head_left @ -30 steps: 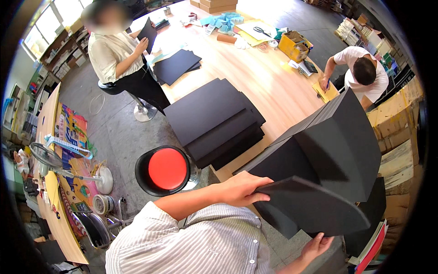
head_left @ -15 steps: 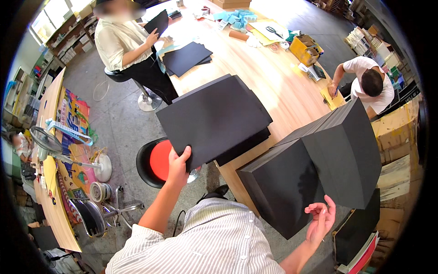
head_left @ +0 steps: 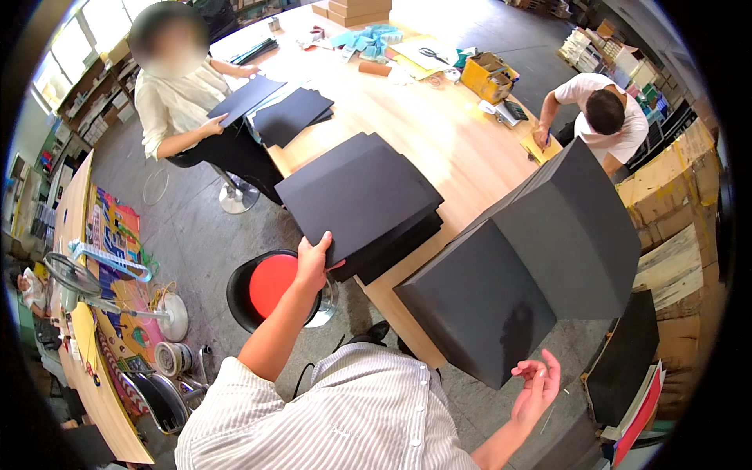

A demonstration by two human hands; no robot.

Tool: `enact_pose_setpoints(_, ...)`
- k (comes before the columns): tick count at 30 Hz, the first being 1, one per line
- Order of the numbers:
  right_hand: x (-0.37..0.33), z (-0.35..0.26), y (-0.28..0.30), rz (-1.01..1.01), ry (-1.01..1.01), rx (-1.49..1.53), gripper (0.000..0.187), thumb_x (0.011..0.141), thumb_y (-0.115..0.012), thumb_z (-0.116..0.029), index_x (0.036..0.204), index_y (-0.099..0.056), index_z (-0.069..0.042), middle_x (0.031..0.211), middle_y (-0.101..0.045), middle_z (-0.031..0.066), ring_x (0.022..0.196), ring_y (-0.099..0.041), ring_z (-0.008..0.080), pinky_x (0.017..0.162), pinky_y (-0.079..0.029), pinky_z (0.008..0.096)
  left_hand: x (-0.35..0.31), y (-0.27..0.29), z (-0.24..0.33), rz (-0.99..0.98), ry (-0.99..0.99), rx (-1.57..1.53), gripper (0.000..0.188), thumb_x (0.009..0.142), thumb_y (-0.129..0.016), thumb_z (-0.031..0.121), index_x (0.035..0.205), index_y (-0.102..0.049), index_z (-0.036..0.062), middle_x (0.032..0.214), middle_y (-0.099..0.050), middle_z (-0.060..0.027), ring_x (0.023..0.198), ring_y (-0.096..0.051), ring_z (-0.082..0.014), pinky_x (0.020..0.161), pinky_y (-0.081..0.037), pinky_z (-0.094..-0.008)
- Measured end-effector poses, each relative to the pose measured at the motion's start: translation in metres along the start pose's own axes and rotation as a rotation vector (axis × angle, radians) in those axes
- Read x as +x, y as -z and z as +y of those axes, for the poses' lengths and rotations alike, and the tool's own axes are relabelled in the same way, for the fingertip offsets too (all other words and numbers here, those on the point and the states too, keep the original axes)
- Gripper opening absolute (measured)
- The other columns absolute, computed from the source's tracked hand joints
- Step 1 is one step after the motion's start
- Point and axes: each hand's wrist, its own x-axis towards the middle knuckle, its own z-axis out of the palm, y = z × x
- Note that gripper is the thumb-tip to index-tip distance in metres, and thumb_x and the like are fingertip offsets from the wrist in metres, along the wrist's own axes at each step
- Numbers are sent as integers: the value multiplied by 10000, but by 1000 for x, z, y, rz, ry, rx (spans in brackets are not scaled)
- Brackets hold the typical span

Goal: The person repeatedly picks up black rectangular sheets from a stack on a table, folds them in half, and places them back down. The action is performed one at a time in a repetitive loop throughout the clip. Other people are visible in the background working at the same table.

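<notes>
My left hand (head_left: 313, 258) pinches the near left corner of a black sheet (head_left: 352, 196), thumb on top and fingers beneath. The sheet lies over a stack of black sheets (head_left: 399, 249) at the table's near edge; whether it rests fully on them I cannot tell. My right hand (head_left: 536, 384) hovers palm up with loosely curled fingers apart, and nothing shows in it. It is beside the near corner of a large black stack (head_left: 478, 301), low in front, with a taller black stack (head_left: 568, 235) behind it.
Across the wooden table (head_left: 407, 117), a person (head_left: 176, 110) handles a black sheet (head_left: 247, 98). Another person (head_left: 603, 117) writes at the right. A yellow box (head_left: 487, 78), scissors (head_left: 432, 54) and blue strips (head_left: 368, 39) lie farther back. A red-seated stool (head_left: 274, 286) stands left of me.
The sheet in my left hand has come down closer to the stack below it. My right hand stays beside the large stack. The person at left has lowered a black sheet. The view has shifted slightly.
</notes>
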Motion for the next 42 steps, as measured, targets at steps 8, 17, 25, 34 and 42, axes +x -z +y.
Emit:
enact_pose_setpoints(8, -36, 7, 43, 214, -27, 37, 308, 1013, -543, -166, 1268, -552, 8, 881, -675, 136, 746, -633, 198, 712, -537, 340, -26, 16, 13, -37, 114, -82, 744, 900, -698, 279, 1471, -284, 40, 1472, -316, -164, 1280, -418, -333, 852, -580, -506)
enact_pose_setpoints(17, -45, 41, 85, 280, -118, 110, 257, 1005, -575, -176, 1173, -615, 15, 897, -704, 121, 793, -664, 189, 754, -530, 332, -163, -50, 13, -504, -751, 632, 317, 895, -651, 82, 1209, -608, 77, 1142, -638, -34, 1067, -604, -187, 945, -466, -373)
enact_pose_setpoints(25, -46, 63, 91, 226, -154, 245, 239, 1003, -582, -178, 1124, -627, 23, 891, -702, 108, 806, -659, 179, 746, -518, 319, -242, -211, -39, -1518, -1356, 1354, 470, 715, -795, 300, 1127, -655, 122, 1143, -615, -54, 1131, -578, -263, 938, -468, -421)
enact_pose_setpoints(34, -79, 98, 122, 363, -222, 315, 220, 999, -579, -172, 1090, -631, 21, 854, -689, 103, 760, -640, 175, 715, -504, 315, -241, -219, -56, -1500, -1401, 1483, 367, 738, -775, 201, 1074, -671, 93, 1102, -618, -60, 1044, -607, -240, 826, -571, -359)
enact_pose_setpoints(42, -71, 115, 122, 398, -229, 390, 210, 996, -586, -183, 1048, -632, 16, 835, -681, 98, 736, -628, 172, 689, -494, 309, -233, -217, -55, -1551, -1476, 1489, 409, 739, -781, 222, 1105, -651, 92, 1131, -605, -66, 1097, -601, -246, 776, -603, -327)
